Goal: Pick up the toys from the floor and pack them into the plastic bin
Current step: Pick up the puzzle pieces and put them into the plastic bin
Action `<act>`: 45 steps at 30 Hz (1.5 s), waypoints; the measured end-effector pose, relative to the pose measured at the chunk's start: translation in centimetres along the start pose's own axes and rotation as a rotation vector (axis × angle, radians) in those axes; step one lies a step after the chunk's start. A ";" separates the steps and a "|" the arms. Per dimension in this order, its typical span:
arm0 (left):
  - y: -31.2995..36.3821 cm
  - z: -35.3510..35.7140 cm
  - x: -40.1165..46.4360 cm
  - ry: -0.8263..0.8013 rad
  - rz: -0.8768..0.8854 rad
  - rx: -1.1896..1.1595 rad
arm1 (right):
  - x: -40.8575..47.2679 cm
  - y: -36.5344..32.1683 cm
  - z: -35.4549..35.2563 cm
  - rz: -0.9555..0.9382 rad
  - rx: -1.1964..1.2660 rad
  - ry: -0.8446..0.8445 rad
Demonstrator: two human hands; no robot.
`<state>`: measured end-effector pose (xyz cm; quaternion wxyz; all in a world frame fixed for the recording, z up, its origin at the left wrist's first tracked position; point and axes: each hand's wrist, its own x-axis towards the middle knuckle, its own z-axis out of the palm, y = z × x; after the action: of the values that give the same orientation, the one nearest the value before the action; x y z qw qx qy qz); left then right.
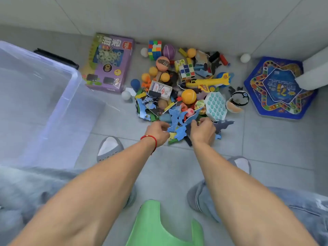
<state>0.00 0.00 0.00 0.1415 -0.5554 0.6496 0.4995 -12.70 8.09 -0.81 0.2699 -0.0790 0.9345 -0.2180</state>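
Floor under me: large pale grey tiles, thin darker grout lines running square to each other. Matte finish, soft even light from above, no hard shadows. Wall ahead: the same pale grey, panelled, with slanting seams; it meets the floor in a straight line. Right side: a white block-shaped piece of furniture or wall corner juts in; I cannot tell which. Green stool seat directly below me, its edge curved. Left, along the wall base, a flat black object, partly hidden.
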 end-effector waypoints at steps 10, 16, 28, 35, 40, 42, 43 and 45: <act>3.7 4.2 3.7 0.338 -0.213 -0.174 | 3.3 0.0 3.0 0.065 0.021 0.052; 4.3 4.1 4.2 0.340 -0.240 -0.112 | 3.6 0.7 -0.5 -0.127 0.400 0.117; 3.4 3.6 3.6 0.335 -0.133 -0.006 | 1.8 5.8 -1.9 -0.466 -0.214 -0.153; 3.0 4.6 4.6 0.328 -0.098 0.037 | 2.2 5.8 -0.1 -0.663 -0.585 -0.209; 3.3 5.5 4.5 0.371 -0.088 0.069 | 3.4 5.6 -0.1 -0.796 -0.766 -0.241; 2.9 5.5 4.6 0.369 -0.076 0.035 | 3.9 5.2 -0.5 -0.861 -0.787 -0.236; 2.7 5.4 4.6 0.360 -0.067 0.008 | 4.0 5.0 -0.6 -0.877 -0.787 -0.246; 2.3 5.1 4.5 0.323 -0.039 -0.053 | 4.6 4.8 -0.9 -0.911 -0.790 -0.254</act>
<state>-5.40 1.23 -4.60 0.0300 -0.6447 0.6394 0.4179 -17.22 11.49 -4.42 0.2094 -0.5896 0.7775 0.0627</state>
